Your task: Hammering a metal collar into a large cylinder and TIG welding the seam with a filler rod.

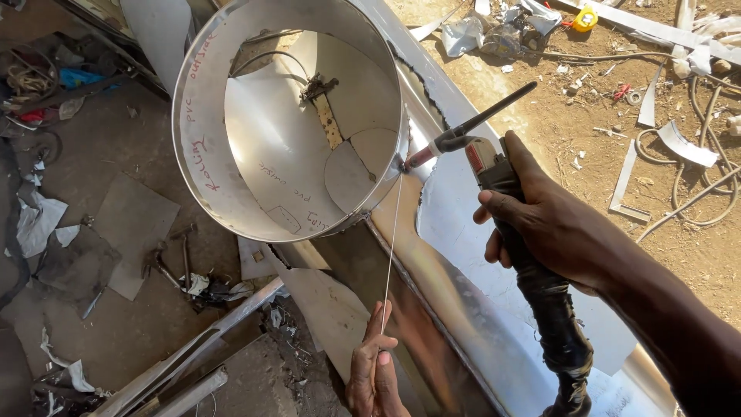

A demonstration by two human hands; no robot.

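Note:
My right hand (548, 224) grips a welding torch (471, 143) with a black wrapped hose; its tip touches the seam where a shiny steel cylinder (208, 170) meets a large steel sheet body (463, 232). My left hand (374, 371), at the bottom edge, pinches a thin filler rod (392, 239) that runs straight up to the torch tip at the cylinder's rim. The cylinder is open toward me, and red handwriting shows on its wall.
Scrap metal sheets and strips (193, 355) lie on the dirt floor at left and below. Cables and hoses (695, 185) curl on the sandy ground at right, with metal offcuts (629, 170) and litter (494, 31) near the top.

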